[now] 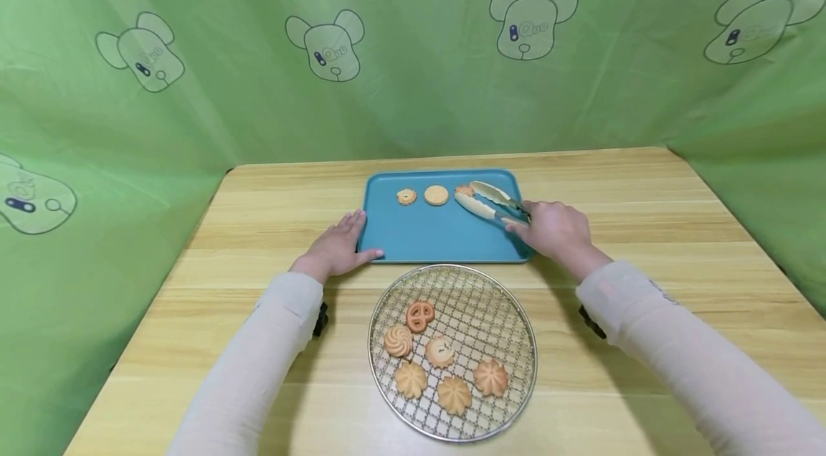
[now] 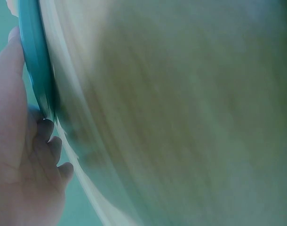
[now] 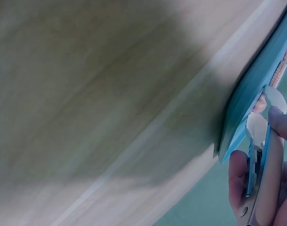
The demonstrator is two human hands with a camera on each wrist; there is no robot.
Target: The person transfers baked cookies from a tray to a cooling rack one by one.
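Observation:
My right hand (image 1: 556, 228) grips a pair of tongs (image 1: 476, 206) with cream-coloured tips. The tips are spread around a reddish-brown cookie (image 1: 464, 190) on the blue tray (image 1: 426, 237); the tongs partly hide it. In the right wrist view, the tongs' metal handle (image 3: 263, 188) lies between thumb and fingers. My left hand (image 1: 335, 247) rests at the tray's front left corner, fingers straight along its side and thumb on the front rim. A round pale cookie (image 1: 436, 195) and a small flower-edged cookie (image 1: 406, 196) lie to the left in the same row.
In front of the tray is a round wire rack (image 1: 480, 298) bearing several cookies, among them a pretzel-shaped one (image 1: 420, 316) and a swirled one (image 1: 398, 340). Both stand on a wooden table (image 1: 258, 226). A green curtain (image 1: 413, 112) with bear-head prints surrounds the table's back and sides.

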